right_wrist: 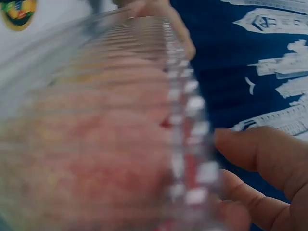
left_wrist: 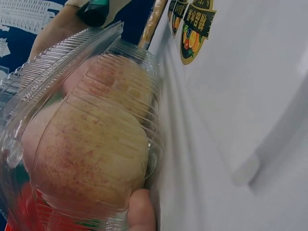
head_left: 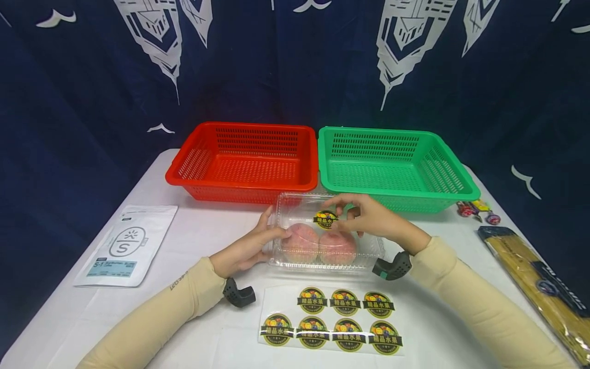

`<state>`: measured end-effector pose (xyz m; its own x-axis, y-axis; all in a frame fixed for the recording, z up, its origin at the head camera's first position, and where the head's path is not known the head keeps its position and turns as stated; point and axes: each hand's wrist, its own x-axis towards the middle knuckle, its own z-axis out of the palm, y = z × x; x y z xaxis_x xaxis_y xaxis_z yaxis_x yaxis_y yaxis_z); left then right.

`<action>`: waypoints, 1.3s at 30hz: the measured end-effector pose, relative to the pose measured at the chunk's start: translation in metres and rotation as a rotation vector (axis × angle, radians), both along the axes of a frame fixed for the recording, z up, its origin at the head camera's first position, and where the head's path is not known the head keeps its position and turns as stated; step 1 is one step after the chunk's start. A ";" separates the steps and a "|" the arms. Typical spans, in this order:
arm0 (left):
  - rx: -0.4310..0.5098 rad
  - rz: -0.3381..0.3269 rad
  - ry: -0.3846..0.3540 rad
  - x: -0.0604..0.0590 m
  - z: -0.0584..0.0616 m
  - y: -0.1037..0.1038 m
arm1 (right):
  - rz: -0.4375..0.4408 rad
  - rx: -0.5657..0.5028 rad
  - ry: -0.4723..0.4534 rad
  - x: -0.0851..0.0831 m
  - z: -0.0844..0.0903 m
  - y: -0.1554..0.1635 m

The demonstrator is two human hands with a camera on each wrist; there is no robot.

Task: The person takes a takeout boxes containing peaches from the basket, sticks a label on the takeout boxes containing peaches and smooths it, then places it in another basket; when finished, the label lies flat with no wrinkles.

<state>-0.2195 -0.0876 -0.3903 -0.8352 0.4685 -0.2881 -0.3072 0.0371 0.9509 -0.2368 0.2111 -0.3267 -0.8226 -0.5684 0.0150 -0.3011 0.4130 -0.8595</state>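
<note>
In the head view a clear plastic clamshell box [head_left: 371, 256] with two pinkish peaches [head_left: 299, 245] inside stands on the table. My left hand [head_left: 249, 248] grips its left side, the thumb lying over the lid; one fingertip shows at the box's lower edge in the left wrist view. Over the lid, my right hand [head_left: 369, 218] has curled fingers, with thumb and forefinger at the edges of a round black-and-gold fruit sticker [head_left: 324, 219]. The thumb hides the sticker's right end. In the right wrist view the box is blurred.
A sheet of similar stickers [head_left: 332, 352] lies in front of the box. Behind it stand a red basket [head_left: 244, 192] and a green basket [head_left: 401, 197]. A white pouch [head_left: 129, 246] lies left; small wrapped sweets [head_left: 492, 219] and a long brown package [head_left: 521, 266] lie right.
</note>
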 end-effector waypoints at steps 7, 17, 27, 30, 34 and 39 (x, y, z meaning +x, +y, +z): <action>-0.002 -0.016 0.030 0.000 -0.002 0.001 | -0.059 -0.145 -0.063 0.000 0.016 0.013; -0.021 -0.006 0.059 0.002 0.001 0.003 | -0.138 -0.615 0.085 -0.002 0.025 0.041; -0.034 0.001 0.078 0.003 0.000 0.003 | -0.325 -0.866 0.214 -0.003 0.031 0.088; -0.031 -0.001 0.072 0.004 0.000 0.003 | -0.360 -0.928 0.240 -0.003 0.032 0.106; -0.029 -0.004 0.066 0.004 -0.001 0.003 | -0.412 -1.014 0.260 -0.002 0.032 0.129; -0.031 -0.006 0.068 0.006 0.000 0.003 | -0.478 -1.097 0.252 0.000 0.029 0.155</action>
<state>-0.2137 -0.0850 -0.3904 -0.8505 0.4652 -0.2455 -0.2417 0.0689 0.9679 -0.2367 0.3665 -0.2978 -0.8499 0.2043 0.4857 -0.5261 -0.3793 -0.7611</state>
